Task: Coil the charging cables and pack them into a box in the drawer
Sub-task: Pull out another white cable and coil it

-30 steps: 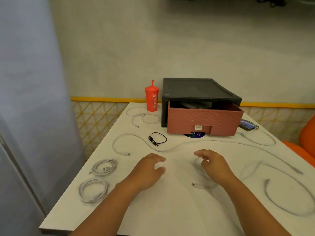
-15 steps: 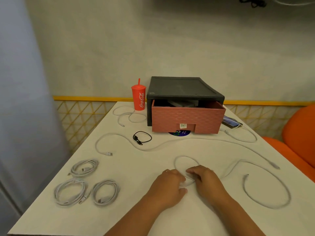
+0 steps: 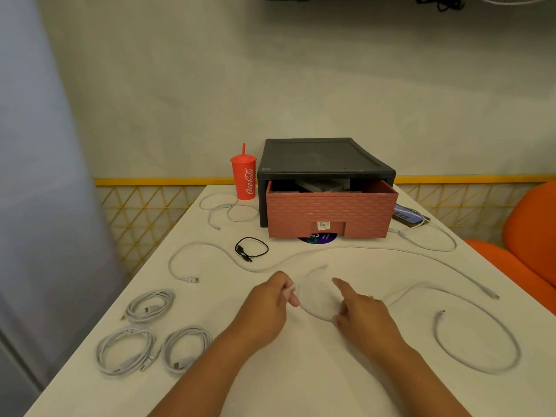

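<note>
A: Head view only, quick. Hands?

B: My left hand (image 3: 270, 308) pinched the white cable (image 3: 316, 315) at the loop's 9 o'clock edge, fingers curled on it. My right hand (image 3: 364, 314) sat at the loop's 4 o'clock, index straight, thumb against the strand. Whether the other fingers gripped it, I couldn't tell.

A: And the cable overall?

B: It made one small loop, flat on the table (image 3: 270, 386) between both hands. The rest ran out toward 3 o'clock in a wide slack curve, plug end free. The drawer (image 3: 331, 212) stood pulled out at 12 o'clock with something grey inside. I couldn't make out a box.

A: How to do the step well?

B: My call was to hold the left pinch as anchor and feed slack in with the right. Loop size should match the three finished coils (image 3: 150, 305) at 8 o'clock. The risks I judged were snagging the long cable (image 3: 301, 257) just beyond at 12, or the loop springing open.
</note>
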